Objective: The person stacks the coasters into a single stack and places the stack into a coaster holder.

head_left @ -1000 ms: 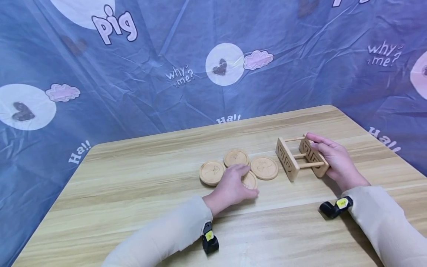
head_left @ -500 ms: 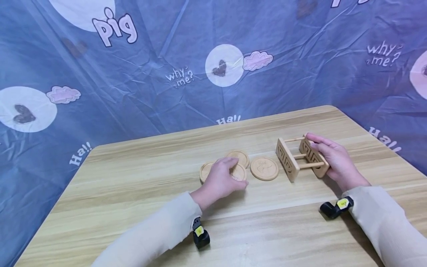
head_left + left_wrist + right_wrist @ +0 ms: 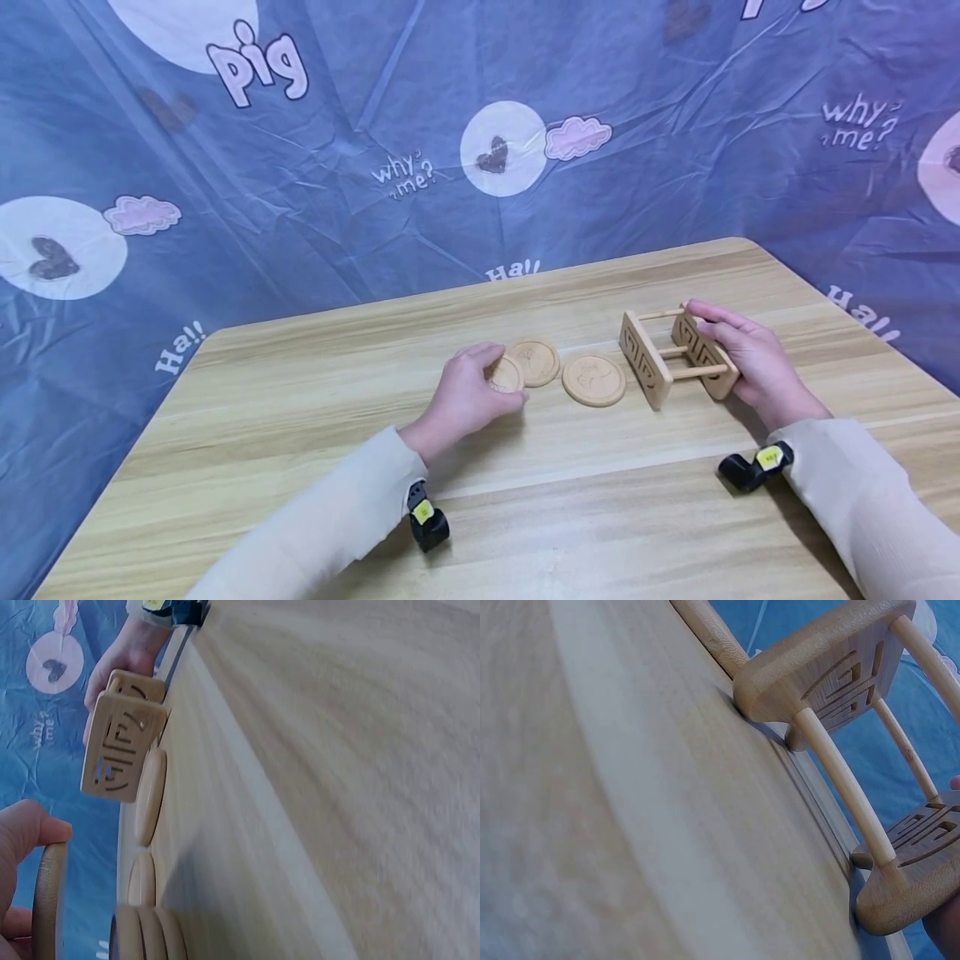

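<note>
My left hand (image 3: pixel 467 392) pinches a round wooden coaster (image 3: pixel 506 374) by its edge. In the left wrist view this held coaster (image 3: pixel 49 900) hangs tilted, apart from a short stack of coasters (image 3: pixel 150 934) on the table. From the head view the hand hides that stack. Two more coasters with engraved pictures lie flat, one (image 3: pixel 536 362) close beyond the held one and another (image 3: pixel 593 380) to its right. My right hand (image 3: pixel 761 367) grips the right panel of a wooden coaster rack (image 3: pixel 645 358), which stands on the table with cut-out side panels and round rods (image 3: pixel 847 787) between them.
The light wood table (image 3: pixel 300 417) runs to a blue printed cloth (image 3: pixel 337 208) hanging behind it. Black straps with yellow labels, one the left wrist strap (image 3: pixel 429 525), the other the right wrist strap (image 3: pixel 750 469), sit at the cuffs.
My left hand has drawn the nearest coaster up and left, away from the others, to over the leftmost one. My right hand and the rack have stayed put.
</note>
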`<state>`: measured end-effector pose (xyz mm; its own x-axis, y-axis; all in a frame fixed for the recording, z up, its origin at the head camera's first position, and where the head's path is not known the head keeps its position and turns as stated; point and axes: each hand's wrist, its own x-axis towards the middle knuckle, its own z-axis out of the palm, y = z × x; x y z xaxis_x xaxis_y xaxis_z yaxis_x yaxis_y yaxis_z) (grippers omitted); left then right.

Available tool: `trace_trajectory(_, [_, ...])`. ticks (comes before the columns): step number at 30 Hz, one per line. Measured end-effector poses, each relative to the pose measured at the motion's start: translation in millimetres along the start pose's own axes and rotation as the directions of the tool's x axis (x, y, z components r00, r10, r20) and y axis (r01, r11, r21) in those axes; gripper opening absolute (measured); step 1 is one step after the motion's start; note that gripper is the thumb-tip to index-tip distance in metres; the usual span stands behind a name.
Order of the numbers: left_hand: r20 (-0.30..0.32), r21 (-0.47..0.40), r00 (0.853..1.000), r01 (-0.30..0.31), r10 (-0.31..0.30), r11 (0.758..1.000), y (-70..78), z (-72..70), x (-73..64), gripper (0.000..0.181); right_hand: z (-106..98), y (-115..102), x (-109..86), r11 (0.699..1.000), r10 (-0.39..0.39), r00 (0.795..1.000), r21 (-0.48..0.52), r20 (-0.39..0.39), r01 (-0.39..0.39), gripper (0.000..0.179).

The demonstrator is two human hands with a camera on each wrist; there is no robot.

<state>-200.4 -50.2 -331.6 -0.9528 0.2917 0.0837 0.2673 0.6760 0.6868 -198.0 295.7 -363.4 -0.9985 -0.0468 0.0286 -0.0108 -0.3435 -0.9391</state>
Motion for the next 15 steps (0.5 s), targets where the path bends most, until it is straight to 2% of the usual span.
trace_trajectory(8, [-0.03,-0.031,0.998,0.056,-0.057,0.998,-12.1,-6.2,2.4,0.074,-1,0,-0.3,1.0,0.001,1.0,-0.008,-0.004,-0.001,0.028])
trace_trajectory(15, [-0.036,-0.021,0.997,0.06,-0.061,0.998,-17.8,-7.0,2.0,0.072,-1,1,0.2,1.0,0.001,1.0,-0.013,-0.007,-0.001,0.028])
